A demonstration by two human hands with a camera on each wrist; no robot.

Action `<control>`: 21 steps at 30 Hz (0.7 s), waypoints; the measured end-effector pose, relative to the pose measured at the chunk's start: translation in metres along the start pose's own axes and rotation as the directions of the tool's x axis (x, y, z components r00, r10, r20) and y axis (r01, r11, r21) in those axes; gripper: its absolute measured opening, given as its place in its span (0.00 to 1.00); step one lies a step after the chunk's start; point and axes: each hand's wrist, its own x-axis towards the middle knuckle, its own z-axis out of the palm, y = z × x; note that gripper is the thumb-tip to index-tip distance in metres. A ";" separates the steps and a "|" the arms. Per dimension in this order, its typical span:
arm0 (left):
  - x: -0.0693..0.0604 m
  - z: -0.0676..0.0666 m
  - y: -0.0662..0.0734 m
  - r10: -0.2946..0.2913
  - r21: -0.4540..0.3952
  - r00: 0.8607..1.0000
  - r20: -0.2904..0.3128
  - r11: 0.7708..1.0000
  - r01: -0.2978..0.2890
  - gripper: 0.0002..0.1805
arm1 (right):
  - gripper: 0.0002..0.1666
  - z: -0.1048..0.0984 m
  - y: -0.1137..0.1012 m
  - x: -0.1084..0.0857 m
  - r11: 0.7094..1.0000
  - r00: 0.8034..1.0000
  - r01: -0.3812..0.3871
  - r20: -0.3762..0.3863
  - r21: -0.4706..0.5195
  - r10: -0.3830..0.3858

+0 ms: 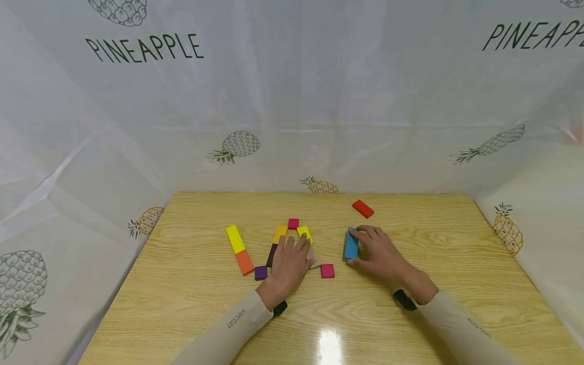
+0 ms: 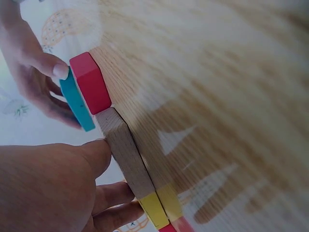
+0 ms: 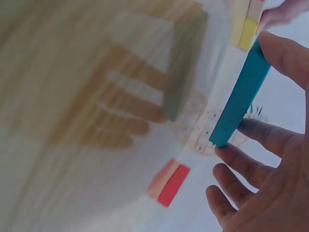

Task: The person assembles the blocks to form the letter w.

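Note:
My right hand (image 1: 380,253) pinches a blue rectangular block (image 1: 351,245) lengthwise, thumb at its near end and fingertips at the far end. In the right wrist view, a gap parts the blue block (image 3: 241,94) from its reflection, so it hangs just above the table. My left hand (image 1: 290,263) lies over a group of blocks. Its thumb touches a plain wooden block (image 2: 126,150), and its fingers reach the yellow block (image 2: 153,211) at that block's far end. A pink square block (image 1: 327,270) lies by the wooden block's near end, between the hands.
Left of the left hand are an orange-yellow block (image 1: 280,233), a dark block (image 1: 271,256) and a purple square (image 1: 261,272). Farther left, a yellow block (image 1: 235,239) meets an orange one (image 1: 245,262). Another pink square (image 1: 293,223) and a red block (image 1: 363,209) lie farther back.

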 end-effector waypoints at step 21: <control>-0.001 0.001 0.000 0.005 0.039 1.000 -0.031 0.999 -0.004 0.30 | 0.45 0.015 -0.023 0.008 0.999 1.000 -0.004 0.026 -0.051 0.005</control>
